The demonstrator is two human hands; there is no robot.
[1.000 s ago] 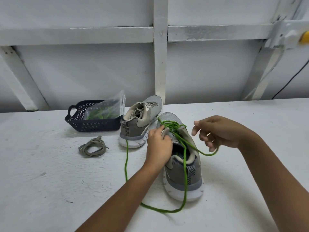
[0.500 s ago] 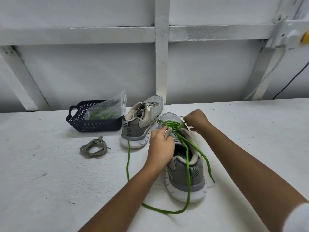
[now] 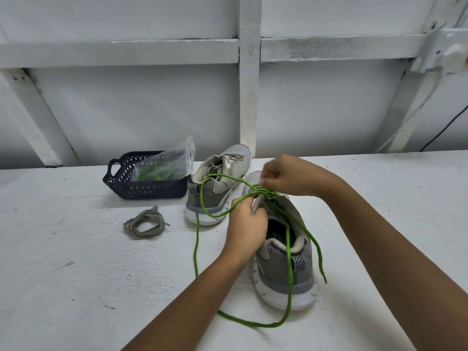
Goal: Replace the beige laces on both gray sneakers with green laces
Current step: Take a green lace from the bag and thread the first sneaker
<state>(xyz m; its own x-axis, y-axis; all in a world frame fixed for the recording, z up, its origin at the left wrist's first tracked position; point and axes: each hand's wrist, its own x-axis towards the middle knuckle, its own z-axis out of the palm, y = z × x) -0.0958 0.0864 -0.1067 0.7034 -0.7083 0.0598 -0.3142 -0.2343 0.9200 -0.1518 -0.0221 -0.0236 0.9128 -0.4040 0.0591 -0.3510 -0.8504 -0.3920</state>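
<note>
The thin green lace (image 3: pixel 288 249) was pinched by the right hand (image 3: pixel 286 177) above the near gray mesh sneaker (image 3: pixel 281 272), whose upper was gripped by the left hand (image 3: pixel 247 224).

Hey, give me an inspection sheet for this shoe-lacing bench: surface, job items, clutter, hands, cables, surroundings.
Surface: white painted table, rough and scuffed.
Job's things: near sneaker partly threaded with green lace, loose ends trailing over the table; far sneaker not yet relaced.
Clutter: coiled beige lace lying loose; dark basket holding a clear bag with something green inside.
Hands: left hand has a grip on the near sneaker's tongue; right hand, blurred, pinches the green lace near the toe.
Cables: one black cable, far right.
Surroundings: white wall with beams.
</note>
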